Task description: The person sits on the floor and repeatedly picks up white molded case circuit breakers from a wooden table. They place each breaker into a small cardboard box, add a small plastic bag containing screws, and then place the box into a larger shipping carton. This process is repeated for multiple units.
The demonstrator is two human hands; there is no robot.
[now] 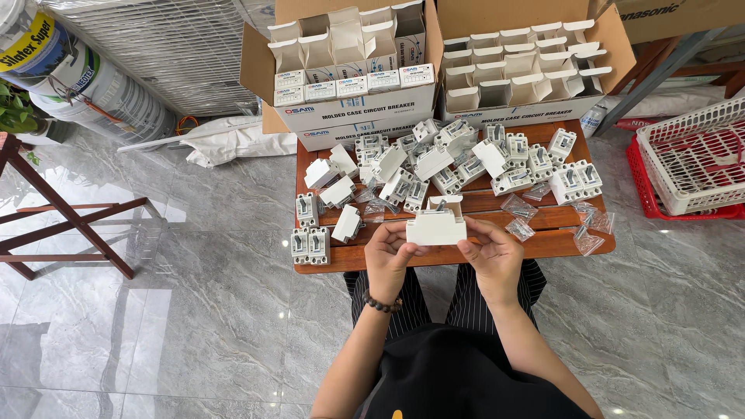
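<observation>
Both hands, left hand (390,252) and right hand (490,254), grip a small white box (436,227) by its ends above the wooden bench (481,252), near loose circuit breakers (434,159).

A small white box (436,226), flaps open at its top, lies level and long side across, at 6 o'clock of the wooden table, over its near edge.
</observation>
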